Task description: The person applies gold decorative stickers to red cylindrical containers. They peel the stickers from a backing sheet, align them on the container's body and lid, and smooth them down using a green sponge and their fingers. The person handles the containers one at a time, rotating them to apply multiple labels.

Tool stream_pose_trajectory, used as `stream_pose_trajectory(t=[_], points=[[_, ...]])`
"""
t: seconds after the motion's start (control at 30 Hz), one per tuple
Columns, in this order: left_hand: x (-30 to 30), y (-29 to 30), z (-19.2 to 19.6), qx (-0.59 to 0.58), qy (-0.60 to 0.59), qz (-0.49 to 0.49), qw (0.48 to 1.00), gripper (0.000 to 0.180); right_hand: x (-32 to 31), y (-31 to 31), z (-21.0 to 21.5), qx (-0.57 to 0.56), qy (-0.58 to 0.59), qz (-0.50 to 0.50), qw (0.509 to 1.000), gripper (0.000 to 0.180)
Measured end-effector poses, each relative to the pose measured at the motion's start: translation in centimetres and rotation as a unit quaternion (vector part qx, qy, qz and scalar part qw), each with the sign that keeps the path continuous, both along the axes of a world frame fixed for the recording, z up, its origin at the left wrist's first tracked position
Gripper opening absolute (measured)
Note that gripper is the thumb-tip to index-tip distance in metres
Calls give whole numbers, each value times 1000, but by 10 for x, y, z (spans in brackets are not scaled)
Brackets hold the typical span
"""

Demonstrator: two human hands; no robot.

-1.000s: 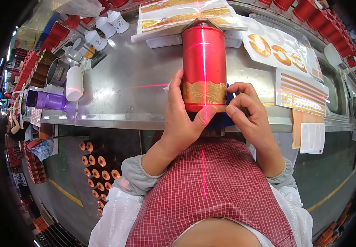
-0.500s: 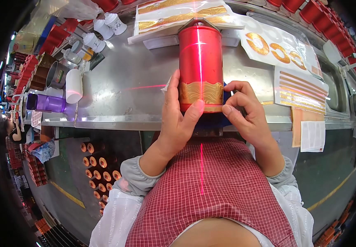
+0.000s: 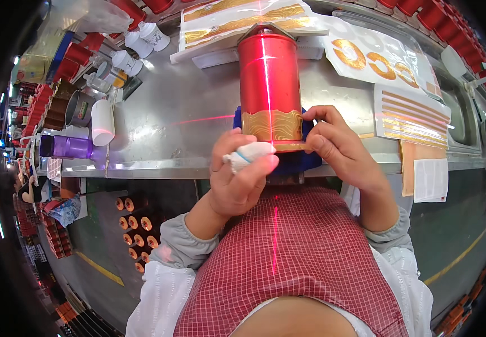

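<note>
A red metal cylinder (image 3: 268,76) lies in front of me with its near end toward my apron. A gold wave-patterned band (image 3: 274,124) wraps it close to that end. My left hand (image 3: 236,177) is closed round a folded white cloth (image 3: 250,155) with a blue line, pressed at the lower left edge of the cylinder. A thin gold strip (image 3: 293,146) runs along that lower edge toward the right. At its right end my right hand (image 3: 338,147) has thumb and fingers bent together, gripping the strip. Blue material (image 3: 305,161) shows beneath the cylinder.
Sheets of gold wave bands (image 3: 243,25) lie behind the cylinder. Right of it are a sheet of curved gold stickers (image 3: 375,62) and one of gold strips (image 3: 411,118). A purple bottle (image 3: 71,147) and a white roll (image 3: 102,123) stand left. A sink (image 3: 459,112) is far right.
My left hand has left the cylinder's side and moved down to its near edge, now with the white cloth in front. The cylinder has shifted slightly left. My right hand stays beside the near end.
</note>
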State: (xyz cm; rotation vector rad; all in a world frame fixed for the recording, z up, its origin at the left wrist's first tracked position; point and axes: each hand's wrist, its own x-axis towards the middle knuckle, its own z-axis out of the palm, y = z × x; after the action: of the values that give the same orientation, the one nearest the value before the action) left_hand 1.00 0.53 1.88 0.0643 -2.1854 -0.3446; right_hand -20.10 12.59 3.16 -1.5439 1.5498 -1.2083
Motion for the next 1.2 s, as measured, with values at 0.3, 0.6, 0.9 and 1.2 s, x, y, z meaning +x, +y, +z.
stream_pose_trajectory(t=[0.3,0.6,0.9,1.2], points=[[-11,-17,21,-69,-68,-125,987,28,-21,4,1,73,-110,51,990,17],[-24,-18,15,82,-89,-56,991,42,-20,6,4,71,-117,44,990,17],[0,-17,7,-39,-42,-71,996,27,-40,21,8,90,-97,24,991,20],[-22,-30,29,-133,-75,-181,972,25,-36,22,2,71,-90,-8,993,18]])
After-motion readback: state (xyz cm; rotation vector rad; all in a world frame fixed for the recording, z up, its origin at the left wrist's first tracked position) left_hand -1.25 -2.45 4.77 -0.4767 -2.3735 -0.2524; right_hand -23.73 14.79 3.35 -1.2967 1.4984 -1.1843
